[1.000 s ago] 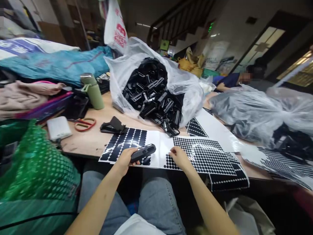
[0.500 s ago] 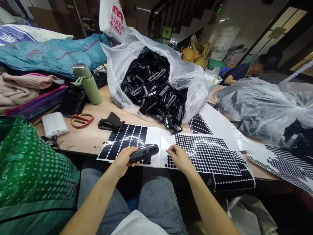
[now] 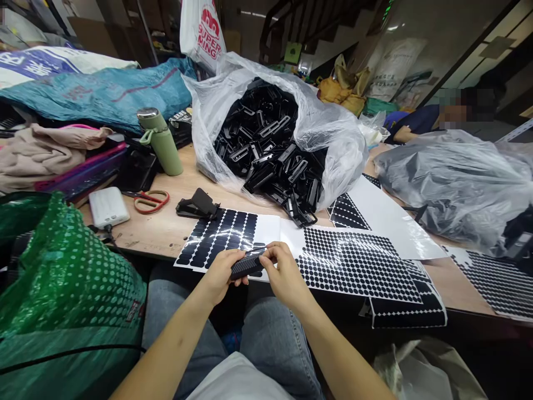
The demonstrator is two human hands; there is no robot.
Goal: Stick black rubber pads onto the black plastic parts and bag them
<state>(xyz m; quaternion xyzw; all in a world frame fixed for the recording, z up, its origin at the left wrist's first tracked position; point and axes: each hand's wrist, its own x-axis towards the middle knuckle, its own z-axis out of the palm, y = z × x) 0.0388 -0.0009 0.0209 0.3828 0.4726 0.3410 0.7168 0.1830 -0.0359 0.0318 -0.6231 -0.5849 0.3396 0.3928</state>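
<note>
My left hand (image 3: 220, 271) is closed round a black ribbed plastic part (image 3: 245, 266), held above the front edge of the table. At the part's right end, the fingers of my right hand (image 3: 285, 272) are pinched together against it; whatever lies between their tips is hidden. Under and beyond the hands lies a sheet of long black stickers (image 3: 231, 230). To the right is a sheet of round black stickers (image 3: 358, 261). A folded black plastic piece (image 3: 199, 204) rests at the back edge of the left sheet.
An open clear plastic bag (image 3: 345, 150) full of black plastic parts (image 3: 266, 144) stands behind the sheets. Red-handled scissors (image 3: 152, 201), a white power bank (image 3: 109, 206) and a green flask (image 3: 162, 141) are left. Another bag (image 3: 453, 183) lies right, near a person (image 3: 416, 122).
My right hand has moved left from the round-sticker sheet to the black plastic part. My left hand still holds the part. The whole view has shifted slightly.
</note>
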